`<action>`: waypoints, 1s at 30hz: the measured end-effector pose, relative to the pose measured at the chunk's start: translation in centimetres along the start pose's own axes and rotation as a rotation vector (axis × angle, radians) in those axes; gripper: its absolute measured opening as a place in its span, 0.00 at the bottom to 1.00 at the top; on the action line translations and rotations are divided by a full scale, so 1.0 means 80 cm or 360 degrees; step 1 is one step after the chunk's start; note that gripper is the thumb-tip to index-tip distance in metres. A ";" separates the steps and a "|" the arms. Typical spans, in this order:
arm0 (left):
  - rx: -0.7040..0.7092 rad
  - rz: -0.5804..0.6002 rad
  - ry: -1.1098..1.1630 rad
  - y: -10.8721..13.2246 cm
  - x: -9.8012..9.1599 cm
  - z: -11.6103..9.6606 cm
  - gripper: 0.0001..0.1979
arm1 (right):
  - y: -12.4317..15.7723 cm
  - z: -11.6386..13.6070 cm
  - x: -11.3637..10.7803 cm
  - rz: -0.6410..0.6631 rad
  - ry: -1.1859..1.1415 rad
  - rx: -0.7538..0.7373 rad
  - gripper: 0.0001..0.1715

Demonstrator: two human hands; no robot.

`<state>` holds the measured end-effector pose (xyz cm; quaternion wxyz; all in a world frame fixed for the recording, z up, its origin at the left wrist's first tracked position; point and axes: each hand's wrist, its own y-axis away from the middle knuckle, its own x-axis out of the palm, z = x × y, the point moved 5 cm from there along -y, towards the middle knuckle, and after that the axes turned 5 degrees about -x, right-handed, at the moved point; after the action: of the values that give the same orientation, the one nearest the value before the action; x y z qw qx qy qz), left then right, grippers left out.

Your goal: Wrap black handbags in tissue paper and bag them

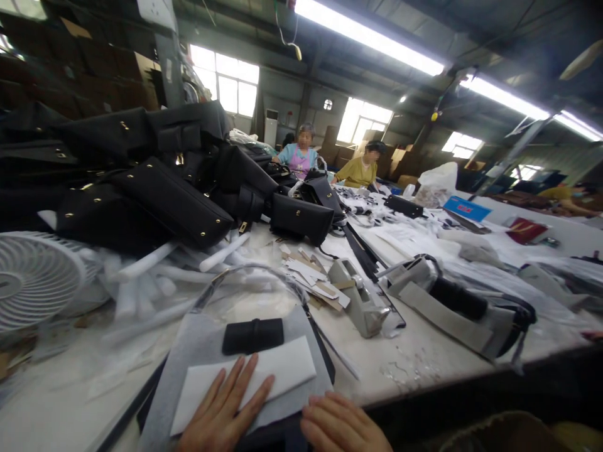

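Observation:
A handbag (172, 376) lies on the table before me, its front covered by pale thin paper and its handle loop wrapped in clear film. On the paper sits a small black pouch-like piece (253, 336). A folded white sheet (292, 367) lies just below that piece. My left hand (230, 402) presses flat on the sheet, fingers spread. At the bag's lower right edge is my right hand (342, 424), its fingers stretched out side by side; its thumb is hidden. Neither hand grips anything that I can see.
A heap of black handbags (174, 201) fills the back left, near a white fan (38, 276). White rolls (141, 295), card strips (311, 279) and a tape dispenser (360, 298) lie around. Another wrapped bag (447, 320) is right. Two people (301, 157) work across the table.

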<state>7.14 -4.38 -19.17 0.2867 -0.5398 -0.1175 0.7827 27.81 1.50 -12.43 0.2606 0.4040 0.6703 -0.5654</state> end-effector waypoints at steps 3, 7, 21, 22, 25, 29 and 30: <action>-0.0057 0.0030 0.0059 0.001 0.006 -0.001 0.32 | -0.023 -0.022 0.005 0.0229 -0.0027 0.0095 0.32; -0.0079 0.0043 0.0122 -0.001 0.008 0.001 0.34 | -0.008 -0.036 0.042 0.0597 -0.0204 0.0258 0.34; 0.0181 0.0056 0.0285 -0.041 -0.015 0.000 0.17 | 0.027 -0.026 0.076 0.0412 -0.0240 0.0269 0.25; 0.0263 0.0026 0.0274 -0.044 -0.015 -0.004 0.16 | 0.028 -0.026 0.076 0.0407 -0.0247 0.0268 0.25; 0.0340 -0.0058 0.0346 -0.045 -0.014 -0.006 0.15 | 0.030 -0.026 0.076 0.0381 -0.0263 0.0281 0.26; 0.0183 0.0023 0.0533 -0.032 -0.011 -0.001 0.19 | 0.034 -0.023 0.078 0.0294 -0.0268 0.0326 0.27; 0.0148 0.0057 0.0545 -0.028 -0.012 0.000 0.21 | 0.035 -0.022 0.079 0.0266 -0.0262 0.0334 0.27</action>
<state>8.12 -3.11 -17.36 0.3133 -0.6534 -0.0209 0.6888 26.95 4.83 -18.65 0.3172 0.4356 0.5480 -0.6398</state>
